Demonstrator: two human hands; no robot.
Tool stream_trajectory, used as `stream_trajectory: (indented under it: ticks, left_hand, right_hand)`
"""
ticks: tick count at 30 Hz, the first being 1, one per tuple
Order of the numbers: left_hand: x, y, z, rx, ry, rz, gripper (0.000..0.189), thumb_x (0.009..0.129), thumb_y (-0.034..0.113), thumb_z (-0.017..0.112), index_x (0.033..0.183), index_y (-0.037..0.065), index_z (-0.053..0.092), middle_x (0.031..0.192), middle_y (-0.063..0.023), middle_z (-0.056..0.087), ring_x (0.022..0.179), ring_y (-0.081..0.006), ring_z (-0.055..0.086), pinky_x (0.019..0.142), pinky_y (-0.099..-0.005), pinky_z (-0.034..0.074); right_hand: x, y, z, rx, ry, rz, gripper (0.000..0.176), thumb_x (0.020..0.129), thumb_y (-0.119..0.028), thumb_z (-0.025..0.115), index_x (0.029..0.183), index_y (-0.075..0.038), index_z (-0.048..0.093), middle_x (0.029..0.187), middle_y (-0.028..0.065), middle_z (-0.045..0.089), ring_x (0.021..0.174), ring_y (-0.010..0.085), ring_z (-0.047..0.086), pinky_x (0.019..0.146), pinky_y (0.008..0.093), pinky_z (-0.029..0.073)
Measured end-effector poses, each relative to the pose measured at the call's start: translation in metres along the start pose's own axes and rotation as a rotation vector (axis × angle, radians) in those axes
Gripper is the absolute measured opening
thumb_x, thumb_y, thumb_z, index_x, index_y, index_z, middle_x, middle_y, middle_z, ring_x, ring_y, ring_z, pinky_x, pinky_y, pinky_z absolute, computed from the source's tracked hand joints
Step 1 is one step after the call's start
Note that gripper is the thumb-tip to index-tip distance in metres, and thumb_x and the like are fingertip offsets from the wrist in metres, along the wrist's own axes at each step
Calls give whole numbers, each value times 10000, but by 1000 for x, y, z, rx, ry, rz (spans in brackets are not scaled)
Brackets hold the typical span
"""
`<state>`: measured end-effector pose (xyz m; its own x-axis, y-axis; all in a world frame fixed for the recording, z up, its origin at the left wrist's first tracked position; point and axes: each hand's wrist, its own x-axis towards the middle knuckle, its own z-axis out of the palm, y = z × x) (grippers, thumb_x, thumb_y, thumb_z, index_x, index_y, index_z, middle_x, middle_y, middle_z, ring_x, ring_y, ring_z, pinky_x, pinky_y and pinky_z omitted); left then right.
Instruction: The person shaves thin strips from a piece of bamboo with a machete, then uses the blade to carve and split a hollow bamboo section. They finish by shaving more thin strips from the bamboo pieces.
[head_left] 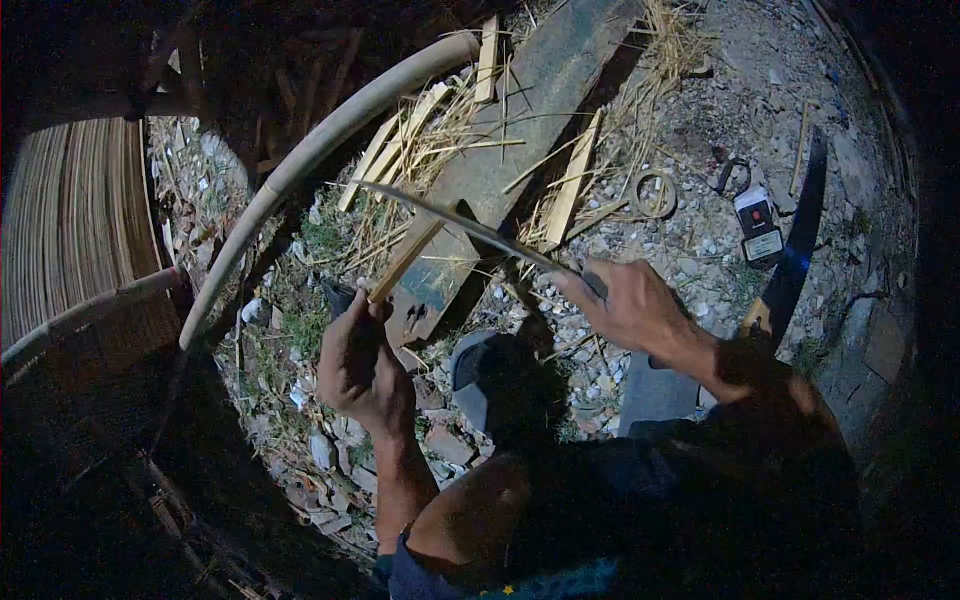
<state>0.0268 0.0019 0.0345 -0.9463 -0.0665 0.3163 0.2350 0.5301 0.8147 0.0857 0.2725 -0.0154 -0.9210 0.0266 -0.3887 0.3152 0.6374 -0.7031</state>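
Observation:
My left hand (pixel 362 368) pinches the near end of a short split-bamboo strip (pixel 402 265), which points up and away from me. In my right hand (pixel 632 302) is a long, slightly curved knife (pixel 440 212). Its thin blade reaches left and crosses over the far part of the strip. Most of the knife's handle is hidden by my fingers. Beneath both hands lies a dark wooden plank (pixel 540 105) on the ground, with its near end under the strip.
Cut bamboo slats (pixel 575 185) and thin shavings (pixel 455 165) lie around the plank. To the right are a tape roll (pixel 655 194), a black device with a red button (pixel 758 222) and a large curved blade (pixel 803 235). A curved pole (pixel 320 145) arches at left above rubble.

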Motion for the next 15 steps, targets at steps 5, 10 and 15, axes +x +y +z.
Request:
stream_trajectory:
  ticks: [5, 10, 15]
  left_hand:
    - [2, -14, -4, 75, -38, 265, 182, 903, -62, 671, 1077, -47, 720, 950, -182, 743, 839, -259, 739, 776, -348, 600]
    - [-1, -12, -6, 291, -85, 397, 175, 894, -88, 651, 1041, -33, 729, 938, -162, 750, 841, -256, 742, 770, -335, 596]
    - [-4, -15, -3, 146, -9, 251, 187, 887, -111, 645, 1035, -33, 728, 944, -156, 753, 851, -255, 742, 770, -337, 594]
  right_hand:
    - [-25, -41, -19, 77, -108, -134, 643, 944, -597, 611, 695, -4, 601, 540, 233, 565, 557, 462, 630, 539, 536, 506]
    - [-10, -18, -7, 80, -83, -27, 610, 980, -551, 597, 711, -3, 609, 495, 147, 522, 421, 284, 530, 454, 454, 456]
    - [-14, -7, -3, 12, -75, -149, 601, 985, -547, 583, 758, 6, 645, 512, 159, 534, 422, 295, 529, 457, 463, 448]
